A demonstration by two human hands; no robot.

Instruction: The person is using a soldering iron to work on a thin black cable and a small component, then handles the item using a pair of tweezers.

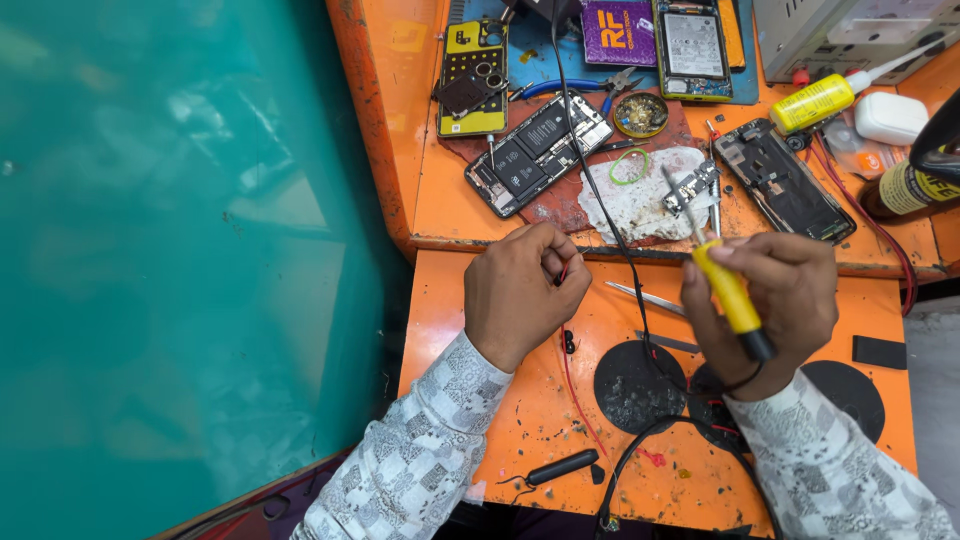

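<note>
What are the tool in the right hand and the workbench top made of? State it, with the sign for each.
Tool in the right hand: the handle looks like glossy yellow plastic with a black end cap; the thin shaft has a grey metallic shine, probably steel.

Workbench top: painted orange, matte and worn; chips, scratches and dark stains break the paint. The material beneath cannot be told.

Purple package: lay flat at the far edge of the bench, square, purple with orange lettering.
Yellow bottle label: wrapped a small bottle lying tilted at the far right, yellow with dark print, beside a white nozzle.
Dark bottle label: stood at the right edge, pale yellow band with black print on a brown bottle, partly hidden.
Screens: none lit.
</note>
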